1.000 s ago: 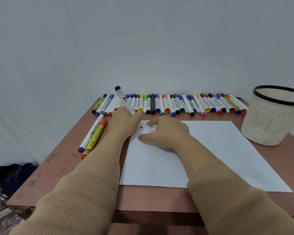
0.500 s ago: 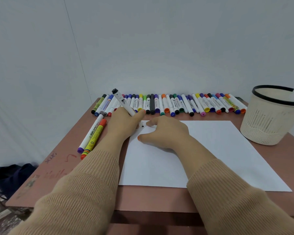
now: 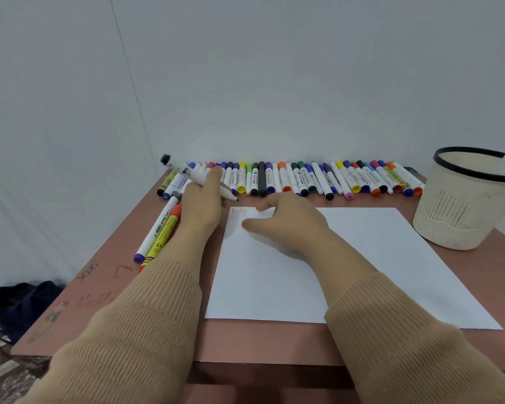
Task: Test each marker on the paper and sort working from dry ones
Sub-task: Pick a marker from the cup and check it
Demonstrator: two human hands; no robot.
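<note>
Reddish-brown table [image 3: 362, 339] set against a white wall [image 3: 274, 83] serves as the work surface. A black-tipped marker [image 3: 181, 170] is gripped by the left hand [image 3: 201, 208], whose fingers are curled round the barrel. Its tip is placed just beyond the far-left corner of the paper [image 3: 362, 258], beside a faint word "test" [image 3: 238, 212]. Its long axis runs from far-left, rear end raised, to near-right. The right hand [image 3: 289, 225] is laid on the paper, fingers loosely bent, nothing held. Two markers [image 3: 158, 231] lie just left of the left hand. A row of markers [image 3: 303, 179] lines the far edge, and a basket [image 3: 464, 205] stands far right. Judged by the pale stroke, ink is probably weak. The left hand is nearer for setting the marker aside.
</note>
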